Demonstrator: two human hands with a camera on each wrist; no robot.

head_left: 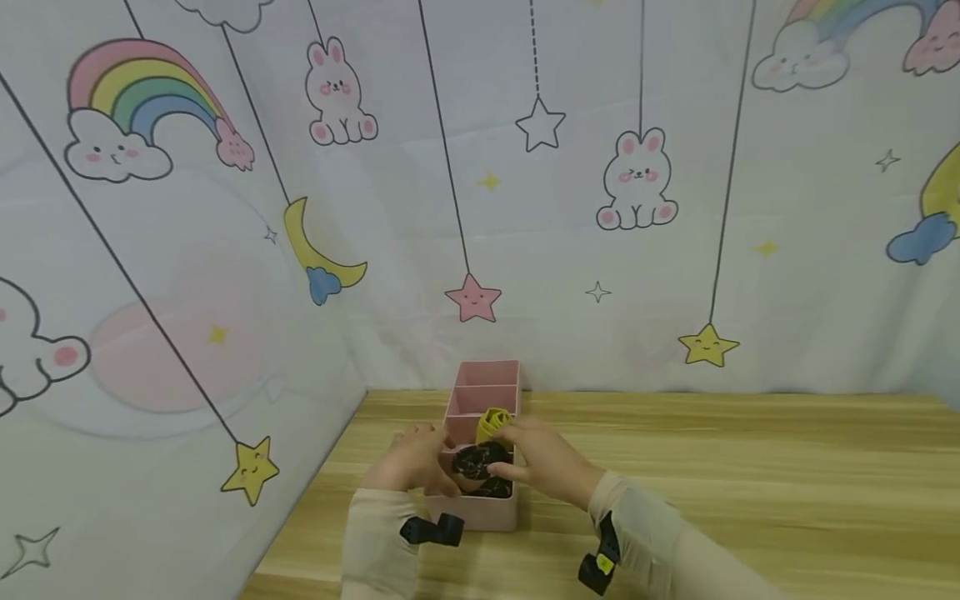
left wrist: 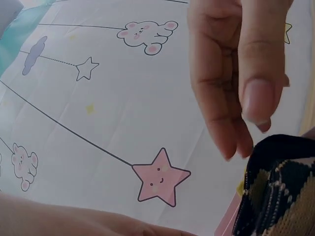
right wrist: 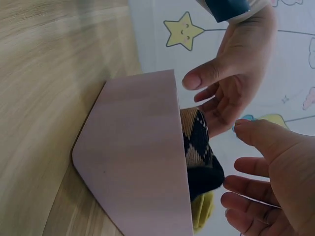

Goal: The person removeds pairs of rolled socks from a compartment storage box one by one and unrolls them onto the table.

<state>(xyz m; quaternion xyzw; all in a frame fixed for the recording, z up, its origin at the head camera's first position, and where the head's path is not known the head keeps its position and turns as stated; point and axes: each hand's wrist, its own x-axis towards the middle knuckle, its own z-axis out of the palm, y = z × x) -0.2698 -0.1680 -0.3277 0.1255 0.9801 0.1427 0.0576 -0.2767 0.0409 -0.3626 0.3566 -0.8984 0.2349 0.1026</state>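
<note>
A pink divided box [head_left: 480, 512] stands in front of me. Its near part holds dark patterned socks [head_left: 480, 460], folded up, black with tan knit diamonds in the right wrist view. Just beyond them is a rolled yellow sock [head_left: 492, 423]. My left hand [head_left: 411, 457] is at the box's left side, its fingers loosely bent by the rim. From the right, my right hand [head_left: 551, 462] reaches over the box, thumb overlapping the dark socks in the head view. In the right wrist view its fingers [right wrist: 253, 191] are loosely extended beside the black sock end, gripping nothing.
The box's far compartments [head_left: 487, 375] lie past the yellow sock, near a white cloth wall [head_left: 555, 333] printed with stars and rabbits. Beneath the box is a wood-grain table [head_left: 712, 483], which extends to the right. Another cloth wall [head_left: 165, 350] bounds the left side.
</note>
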